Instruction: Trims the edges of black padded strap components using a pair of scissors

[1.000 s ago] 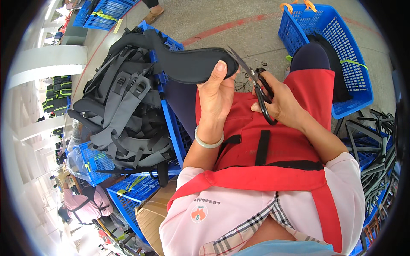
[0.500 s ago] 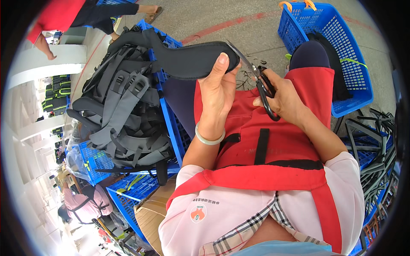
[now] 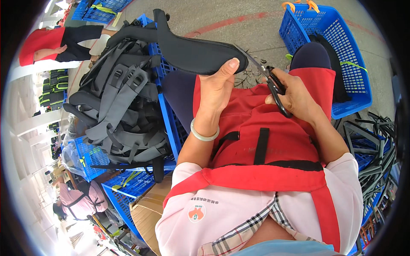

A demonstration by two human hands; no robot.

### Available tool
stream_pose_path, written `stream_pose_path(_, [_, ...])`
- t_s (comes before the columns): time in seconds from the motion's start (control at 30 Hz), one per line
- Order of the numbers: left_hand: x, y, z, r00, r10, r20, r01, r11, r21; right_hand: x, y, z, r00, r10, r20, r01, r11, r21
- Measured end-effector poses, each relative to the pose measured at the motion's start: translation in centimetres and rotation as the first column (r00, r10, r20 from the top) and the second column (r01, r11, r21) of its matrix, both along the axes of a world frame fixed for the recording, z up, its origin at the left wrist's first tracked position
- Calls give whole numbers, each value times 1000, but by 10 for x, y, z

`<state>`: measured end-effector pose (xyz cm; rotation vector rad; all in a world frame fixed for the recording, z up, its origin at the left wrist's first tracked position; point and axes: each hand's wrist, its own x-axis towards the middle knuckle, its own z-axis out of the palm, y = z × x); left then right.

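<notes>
My left hand (image 3: 216,94) grips the rounded end of a dark padded strap (image 3: 194,52), thumb on top and fingers underneath. The strap curves away to the upper left, where another part bends up over the pile of straps. In my right hand (image 3: 297,97) is a pair of black-handled scissors (image 3: 273,85), fingers through the loops. Its blades point up and left along the edge of the strap's end; whether they touch it I cannot tell. Dark thread scraps (image 3: 252,77) lie on the floor below.
Grey and black straps (image 3: 124,102) are heaped on a blue crate (image 3: 170,128) at my left. A blue basket (image 3: 358,81) with dark pieces stands at the far right. Dark strips (image 3: 371,149) pile up at the right. Two people are at the left.
The strap's end and both hands have shifted slightly right. The scissors moved right and down a little with my right hand. The person in red at the upper left has changed position.
</notes>
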<state>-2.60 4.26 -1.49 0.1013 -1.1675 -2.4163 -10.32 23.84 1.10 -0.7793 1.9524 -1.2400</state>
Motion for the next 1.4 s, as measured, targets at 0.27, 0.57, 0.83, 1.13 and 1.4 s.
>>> stream_pose_path(0.27, [7,0,6,999,-46,17,46,999,11,-6,8,7,984,66,-168,-64,998,20])
stream_pose_path(0.57, [14,-5,-1,991,-46,127,65,987,-150,-3,5,14,984,68,-162,-62,997,46])
stream_pose_path(0.83, [20,-8,-3,991,-61,120,79,985,-154,-7,7,7,988,130,-86,-112,976,184])
stream_pose_path(1.13, [20,-4,3,993,-35,108,29,998,58,3,1,11,979,171,-113,-154,978,140])
stream_pose_path(1.4, [20,-7,-2,998,-27,57,21,994,104,9,3,-5,988,113,-103,-107,992,62])
